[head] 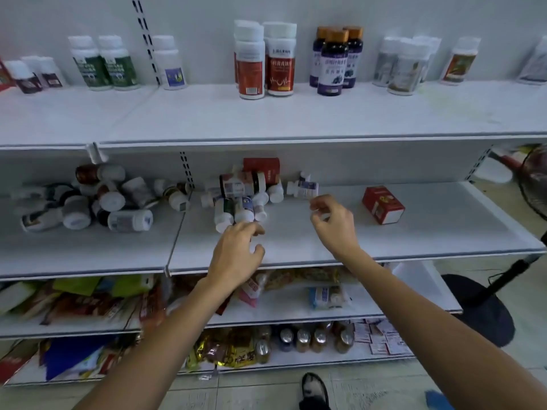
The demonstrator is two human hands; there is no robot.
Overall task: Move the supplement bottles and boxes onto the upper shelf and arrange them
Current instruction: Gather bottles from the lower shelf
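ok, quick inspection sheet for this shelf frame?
Surface: white middle shelf, right part mostly bare.
Job's things: standing bottles at upper shelf back; bottle heaps lying on middle shelf; red box apart, right.
Clutter: snack packets on lower shelves.
Grip: left hand open, reaching for centre heap; right hand fingers curled, hold unclear.
Cables: thin black cord near fan base.
Surroundings: fan at right, tiled floor, shoe.

Plain white wall (296, 10) at 12 o'clock, slotted upright (145, 34) at 11. White metal shelving unit (266, 141) spans centre. Pale tiled floor (266, 392) at 6. Fan (536, 184) on black round base (481, 313) at 3 to 4. Lighting even.
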